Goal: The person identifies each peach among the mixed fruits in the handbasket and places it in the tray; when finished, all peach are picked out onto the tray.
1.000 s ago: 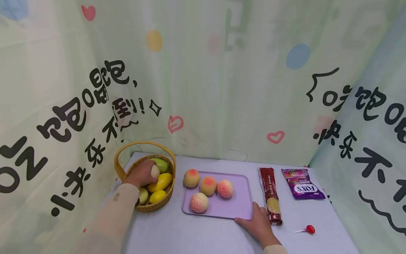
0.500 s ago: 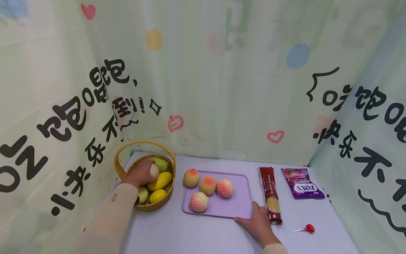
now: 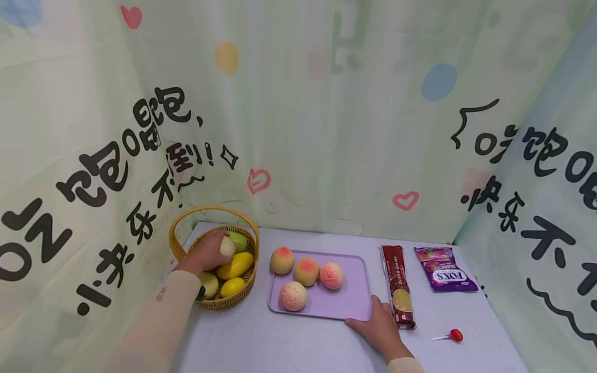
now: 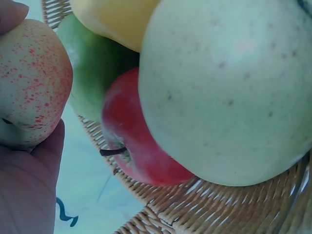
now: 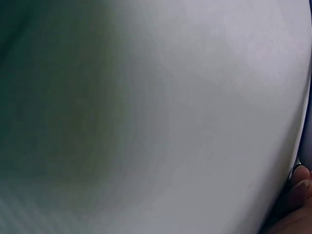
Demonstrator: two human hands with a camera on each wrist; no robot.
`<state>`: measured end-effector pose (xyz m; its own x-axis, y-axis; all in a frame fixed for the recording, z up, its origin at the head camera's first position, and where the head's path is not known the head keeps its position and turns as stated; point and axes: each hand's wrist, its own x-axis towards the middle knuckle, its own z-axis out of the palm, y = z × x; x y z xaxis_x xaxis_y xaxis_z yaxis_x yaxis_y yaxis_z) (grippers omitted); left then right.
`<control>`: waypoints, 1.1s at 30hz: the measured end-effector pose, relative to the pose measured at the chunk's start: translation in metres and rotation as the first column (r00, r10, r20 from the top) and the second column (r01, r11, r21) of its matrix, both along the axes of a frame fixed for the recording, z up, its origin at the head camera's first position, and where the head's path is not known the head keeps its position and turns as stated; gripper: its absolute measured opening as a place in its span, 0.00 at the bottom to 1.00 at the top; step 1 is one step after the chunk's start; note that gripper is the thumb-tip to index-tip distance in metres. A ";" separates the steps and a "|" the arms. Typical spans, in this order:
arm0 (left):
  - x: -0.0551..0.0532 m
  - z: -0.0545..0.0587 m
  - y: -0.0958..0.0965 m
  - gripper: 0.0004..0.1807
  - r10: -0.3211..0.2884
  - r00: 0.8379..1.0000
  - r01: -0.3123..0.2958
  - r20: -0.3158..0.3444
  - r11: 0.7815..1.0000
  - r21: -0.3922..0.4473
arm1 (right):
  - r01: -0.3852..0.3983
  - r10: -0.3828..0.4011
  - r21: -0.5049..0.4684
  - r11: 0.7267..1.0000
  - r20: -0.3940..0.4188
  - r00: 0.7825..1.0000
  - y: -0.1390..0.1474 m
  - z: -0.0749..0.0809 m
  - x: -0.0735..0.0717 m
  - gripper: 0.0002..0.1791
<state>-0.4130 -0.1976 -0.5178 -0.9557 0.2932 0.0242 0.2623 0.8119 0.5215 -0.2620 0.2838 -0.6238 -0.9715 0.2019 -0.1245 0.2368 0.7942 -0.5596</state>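
My left hand [image 3: 205,256] is inside the wicker basket [image 3: 224,305] and holds a pale, pink-speckled peach [image 4: 36,83] between thumb and fingers. Around it in the basket lie a green mango [image 3: 239,241], a yellow mango [image 3: 237,266], a lemon [image 3: 232,287] and a pale green round fruit [image 3: 210,285]. The left wrist view also shows a red apple [image 4: 131,136] under that pale fruit. At the near right corner of the purple tray [image 3: 354,295], my right hand [image 3: 380,329] grips the edge. Several peaches [image 3: 293,296] sit on the tray's left side.
Right of the tray lies a dark red pasta packet [image 3: 398,285]. Beyond it are a purple candy bag [image 3: 445,269] and a red lollipop [image 3: 455,335]. The basket handle [image 3: 212,208] arches overhead. Printed curtains [image 3: 303,129] enclose the table. The right wrist view is mostly blurred.
Over the last second the left forearm has shifted slightly to the left, while its hand keeps the peach inside the basket. The right hand and the tray stay in place.
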 end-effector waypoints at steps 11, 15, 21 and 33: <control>0.016 0.013 0.006 0.43 0.005 0.999 -0.003 -0.034 0.998 0.055 | 0.013 -0.013 -0.011 1.000 0.002 1.000 0.000 -0.004 -0.001 0.71; 0.020 0.015 0.005 0.44 0.016 0.999 -0.013 -0.051 0.998 0.056 | 0.013 -0.013 -0.009 1.000 0.001 1.000 0.000 -0.003 0.000 0.70; 0.028 0.021 0.003 0.44 0.021 0.998 -0.015 -0.065 0.996 0.092 | 0.010 -0.010 -0.004 1.000 0.006 1.000 -0.001 -0.001 0.000 0.71; 0.038 0.034 0.008 0.42 0.009 0.997 -0.002 -0.074 0.995 0.100 | 0.017 -0.017 -0.004 1.000 0.013 1.000 -0.001 -0.001 -0.001 0.72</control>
